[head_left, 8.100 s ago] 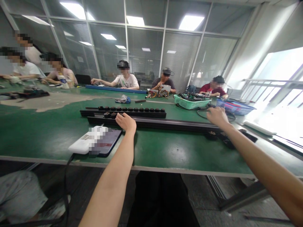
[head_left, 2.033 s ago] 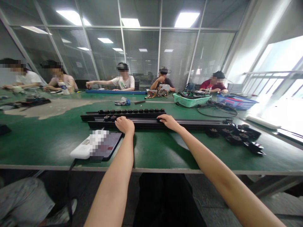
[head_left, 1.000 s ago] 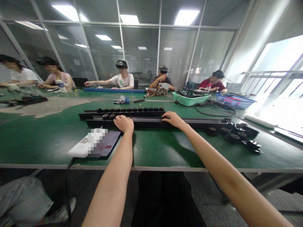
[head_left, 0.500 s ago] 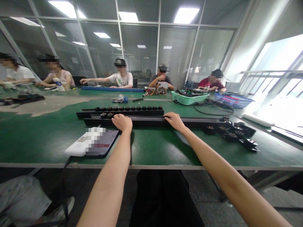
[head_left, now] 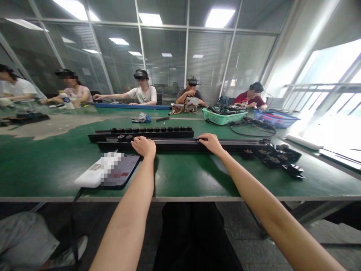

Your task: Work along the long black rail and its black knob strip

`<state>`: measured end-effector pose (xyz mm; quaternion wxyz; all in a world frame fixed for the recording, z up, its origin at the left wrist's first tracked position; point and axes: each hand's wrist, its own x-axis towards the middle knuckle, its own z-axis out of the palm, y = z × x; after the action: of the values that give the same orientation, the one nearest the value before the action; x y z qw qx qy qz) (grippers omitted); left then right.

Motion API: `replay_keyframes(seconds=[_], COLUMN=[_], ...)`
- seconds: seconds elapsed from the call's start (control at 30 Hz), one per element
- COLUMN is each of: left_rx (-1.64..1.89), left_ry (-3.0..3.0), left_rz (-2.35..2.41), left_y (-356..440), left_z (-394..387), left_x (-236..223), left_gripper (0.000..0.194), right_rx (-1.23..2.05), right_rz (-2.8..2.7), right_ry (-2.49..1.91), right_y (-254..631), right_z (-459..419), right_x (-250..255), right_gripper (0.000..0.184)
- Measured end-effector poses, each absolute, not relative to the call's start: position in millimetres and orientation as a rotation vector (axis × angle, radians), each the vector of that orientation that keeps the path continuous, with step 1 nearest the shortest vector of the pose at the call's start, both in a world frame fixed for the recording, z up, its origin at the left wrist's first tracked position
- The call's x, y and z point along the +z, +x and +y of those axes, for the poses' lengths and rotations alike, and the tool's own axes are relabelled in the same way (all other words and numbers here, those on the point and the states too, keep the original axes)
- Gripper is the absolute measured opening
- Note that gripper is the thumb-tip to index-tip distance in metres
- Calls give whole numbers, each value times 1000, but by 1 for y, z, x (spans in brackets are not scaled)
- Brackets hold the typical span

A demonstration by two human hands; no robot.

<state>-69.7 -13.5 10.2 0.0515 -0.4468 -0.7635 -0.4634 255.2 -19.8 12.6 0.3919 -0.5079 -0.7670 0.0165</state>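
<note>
A long black rail (head_left: 175,146) with a grooved top lies across the green table in front of me. My left hand (head_left: 145,146) is closed over its left part, fingertips curled down and partly hidden. Just left of these fingers, two black square pieces with metallic centres (head_left: 125,138) sit in the rail. My right hand (head_left: 212,143) rests farther right along the same rail, its thumb and fingers pinched on a small black part at the groove, mostly covered. Behind lies a second black rail (head_left: 141,134), holding a row of several similar black pieces.
Several loose black pieces (head_left: 273,161) lie at the right rail end. A white device (head_left: 88,175) and a dark phone (head_left: 126,171) are near my left arm. Beyond stand a green basket (head_left: 224,117), a blue basket (head_left: 278,119) and a cable (head_left: 254,132). Several people sit opposite.
My right hand came from the loose pieces at the right end onto the rail, then slid slightly rightward along it. My left hand stays at about the same place on the rail.
</note>
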Motion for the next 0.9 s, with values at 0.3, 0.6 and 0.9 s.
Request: replay_keyframes(seconds=[0.3, 0.6, 0.9], left_rx=[-1357, -1393, -1374], left_ry=[-1338, -1337, -1325], left_rz=[-2340, -2328, -2329], left_y=[-68, -67, -69], left_z=[-15, -15, -10], left_x=[11, 11, 8], left_gripper=[31, 29, 32], right_rx=[93, 100, 99], right_rz=[-1885, -1861, -1903], right_ry=[-1357, -1397, -1395], right_y=[264, 273, 279], right_z=[-19, -15, -14], right_x=[14, 14, 17], right_gripper=[21, 21, 22])
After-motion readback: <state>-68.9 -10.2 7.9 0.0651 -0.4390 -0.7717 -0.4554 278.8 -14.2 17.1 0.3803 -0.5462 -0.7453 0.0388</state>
